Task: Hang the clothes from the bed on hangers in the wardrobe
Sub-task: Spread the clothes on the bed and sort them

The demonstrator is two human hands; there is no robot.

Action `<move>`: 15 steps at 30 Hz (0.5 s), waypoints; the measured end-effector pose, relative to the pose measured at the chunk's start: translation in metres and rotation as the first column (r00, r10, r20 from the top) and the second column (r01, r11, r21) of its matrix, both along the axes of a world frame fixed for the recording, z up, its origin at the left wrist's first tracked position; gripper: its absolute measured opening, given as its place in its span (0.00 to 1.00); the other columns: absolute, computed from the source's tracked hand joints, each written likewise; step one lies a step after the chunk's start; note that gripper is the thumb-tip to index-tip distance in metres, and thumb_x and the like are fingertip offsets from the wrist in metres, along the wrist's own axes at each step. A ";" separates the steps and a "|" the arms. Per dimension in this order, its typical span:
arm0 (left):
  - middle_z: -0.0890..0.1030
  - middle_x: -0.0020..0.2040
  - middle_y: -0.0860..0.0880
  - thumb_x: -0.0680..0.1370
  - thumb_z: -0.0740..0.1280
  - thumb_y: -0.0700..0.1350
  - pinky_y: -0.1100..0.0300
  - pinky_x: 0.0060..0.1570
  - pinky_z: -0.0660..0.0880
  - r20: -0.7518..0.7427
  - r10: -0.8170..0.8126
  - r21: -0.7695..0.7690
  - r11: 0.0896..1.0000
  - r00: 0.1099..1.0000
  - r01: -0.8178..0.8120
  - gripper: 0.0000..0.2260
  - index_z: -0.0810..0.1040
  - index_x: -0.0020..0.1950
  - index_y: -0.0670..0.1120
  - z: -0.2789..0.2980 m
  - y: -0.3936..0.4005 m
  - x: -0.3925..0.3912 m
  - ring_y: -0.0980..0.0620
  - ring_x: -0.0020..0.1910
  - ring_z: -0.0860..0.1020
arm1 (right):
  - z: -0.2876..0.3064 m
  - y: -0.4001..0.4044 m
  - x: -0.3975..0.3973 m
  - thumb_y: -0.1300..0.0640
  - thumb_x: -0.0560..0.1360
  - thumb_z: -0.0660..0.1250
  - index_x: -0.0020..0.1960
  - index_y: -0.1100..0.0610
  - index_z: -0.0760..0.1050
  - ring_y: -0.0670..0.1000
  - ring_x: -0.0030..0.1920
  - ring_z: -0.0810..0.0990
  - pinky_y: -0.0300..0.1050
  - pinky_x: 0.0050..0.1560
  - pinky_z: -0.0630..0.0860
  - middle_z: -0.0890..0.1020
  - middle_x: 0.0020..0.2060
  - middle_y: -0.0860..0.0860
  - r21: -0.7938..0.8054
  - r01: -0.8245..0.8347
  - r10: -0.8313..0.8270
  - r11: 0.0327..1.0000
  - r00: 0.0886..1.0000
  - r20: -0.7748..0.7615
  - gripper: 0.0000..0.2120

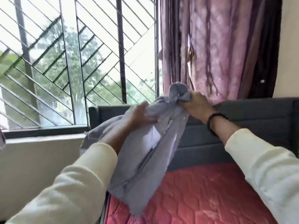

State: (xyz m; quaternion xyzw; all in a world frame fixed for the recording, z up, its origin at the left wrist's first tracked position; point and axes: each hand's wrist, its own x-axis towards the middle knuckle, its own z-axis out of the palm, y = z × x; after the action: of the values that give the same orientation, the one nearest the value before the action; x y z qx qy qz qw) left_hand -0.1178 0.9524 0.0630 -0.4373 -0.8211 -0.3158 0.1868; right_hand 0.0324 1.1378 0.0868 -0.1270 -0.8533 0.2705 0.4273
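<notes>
A pale lilac-grey shirt hangs in the air above the bed's near left corner. My right hand grips its bunched top end, with a dark bead bracelet on the wrist. My left hand holds the cloth lower down on the left, thumb over the fabric; part of the forearm is under the garment. The shirt's lower end droops over the red quilted bed. No hanger or wardrobe is in view.
A grey padded headboard runs behind the bed. A barred window with a dark sill fills the left; purple curtains hang on the right. A cream wall lies under the sill.
</notes>
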 end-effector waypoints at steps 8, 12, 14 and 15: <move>0.82 0.45 0.49 0.67 0.74 0.58 0.52 0.47 0.77 0.226 0.043 -0.110 0.994 0.973 -0.018 0.18 0.75 0.46 0.47 -0.136 -0.024 0.033 0.44 0.49 0.80 | -0.127 0.011 0.030 0.36 0.67 0.75 0.49 0.52 0.81 0.54 0.46 0.82 0.47 0.41 0.73 0.85 0.42 0.50 -0.040 0.149 -0.147 0.988 0.988 0.055 0.21; 0.84 0.47 0.58 0.62 0.75 0.65 0.58 0.50 0.79 0.588 -0.173 -0.005 0.976 0.790 0.218 0.25 0.80 0.54 0.53 -0.179 -0.032 0.062 0.56 0.47 0.82 | -0.160 -0.008 0.046 0.34 0.70 0.72 0.46 0.52 0.78 0.58 0.47 0.80 0.47 0.41 0.69 0.82 0.44 0.51 -0.012 0.196 -0.194 0.981 0.975 0.105 0.21; 0.80 0.41 0.56 0.67 0.75 0.64 0.59 0.44 0.74 0.708 -0.273 0.077 0.946 0.651 0.314 0.22 0.79 0.50 0.49 -0.209 -0.034 0.078 0.56 0.41 0.77 | -0.186 -0.020 0.058 0.34 0.70 0.71 0.44 0.50 0.76 0.57 0.47 0.80 0.47 0.41 0.69 0.80 0.44 0.49 -0.024 0.188 -0.180 0.982 0.965 0.192 0.19; 0.76 0.40 0.51 0.71 0.74 0.62 0.58 0.41 0.70 0.734 -0.294 0.108 0.941 0.612 0.322 0.20 0.79 0.49 0.47 -0.225 -0.035 0.088 0.54 0.40 0.74 | -0.201 -0.026 0.065 0.34 0.70 0.71 0.43 0.50 0.75 0.56 0.48 0.80 0.48 0.41 0.71 0.80 0.45 0.49 -0.004 0.168 -0.162 0.986 0.957 0.242 0.19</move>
State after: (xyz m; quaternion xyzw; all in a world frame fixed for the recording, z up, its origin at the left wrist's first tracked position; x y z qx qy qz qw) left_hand -0.0297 0.9171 -0.1615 -0.4084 -0.7432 -0.4788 -0.2272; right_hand 0.0972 1.1117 -0.1147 -0.2351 -0.8817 0.2271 0.3402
